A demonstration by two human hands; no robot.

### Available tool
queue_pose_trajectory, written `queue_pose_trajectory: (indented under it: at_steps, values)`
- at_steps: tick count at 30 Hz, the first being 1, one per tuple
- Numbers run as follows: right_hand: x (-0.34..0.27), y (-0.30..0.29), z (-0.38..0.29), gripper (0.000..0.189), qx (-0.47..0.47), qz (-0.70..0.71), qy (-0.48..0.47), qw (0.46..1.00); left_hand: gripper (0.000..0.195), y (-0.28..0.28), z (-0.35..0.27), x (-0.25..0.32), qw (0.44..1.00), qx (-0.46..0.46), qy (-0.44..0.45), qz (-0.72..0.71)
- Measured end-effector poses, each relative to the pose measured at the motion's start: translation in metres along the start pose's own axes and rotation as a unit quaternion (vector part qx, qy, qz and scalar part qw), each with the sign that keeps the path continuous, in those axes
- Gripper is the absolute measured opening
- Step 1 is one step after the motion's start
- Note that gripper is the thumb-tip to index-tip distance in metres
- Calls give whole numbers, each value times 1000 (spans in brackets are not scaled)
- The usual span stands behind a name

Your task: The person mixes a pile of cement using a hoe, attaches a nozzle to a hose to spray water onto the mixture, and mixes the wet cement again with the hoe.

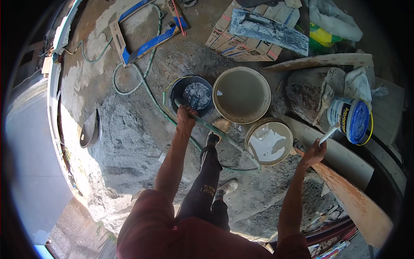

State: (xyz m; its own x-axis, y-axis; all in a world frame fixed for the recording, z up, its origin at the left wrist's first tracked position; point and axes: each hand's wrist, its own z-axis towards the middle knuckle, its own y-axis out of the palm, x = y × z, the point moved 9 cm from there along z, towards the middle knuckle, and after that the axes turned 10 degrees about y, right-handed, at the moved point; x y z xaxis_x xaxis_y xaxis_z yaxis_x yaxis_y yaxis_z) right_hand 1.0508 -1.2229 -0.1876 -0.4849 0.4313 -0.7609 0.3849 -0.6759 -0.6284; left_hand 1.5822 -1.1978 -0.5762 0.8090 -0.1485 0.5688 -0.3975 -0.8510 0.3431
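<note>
My left hand (186,117) grips a green hose (223,133) close to its end, above a dark bucket (175,94). The hose end points into that bucket, whose bottom holds a whitish, patchy residue or liquid. Whether water flows from the hose, I cannot tell. My right hand (313,154) is closed around a white stick-like handle (328,134). The handle's far end lies against or in front of a white Aquaproof pail (338,111) with a blue lid and yellow handle. What that far end is remains unclear.
A large bucket (269,94) of murky water adjoins the dark bucket; another bucket (292,142) with cloudy liquid stands nearer. A plastering trowel (270,32) rests on stacked boxes (226,40). Boards (359,200) lie at right. A cardboard frame (152,43) and hose loops occupy the floor at upper left.
</note>
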Motion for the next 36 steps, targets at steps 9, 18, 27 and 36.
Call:
queue_pose_trajectory:
  at_steps: [9,18,27,36]
  values:
    - [44,48,-205,29,-449,9,72,891,24,-42,-197,-59,985,1,-111,-136]
    - [81,39,-297,25,-428,-142,-86,888,37,-17,-271,-49,990,-44,-89,-98]
    - [97,18,-282,29,-401,-93,-63,909,46,6,-110,-8,993,-42,-104,34]
    - [157,-60,-299,33,-399,-129,10,908,22,14,-38,-1,963,-27,-39,266]
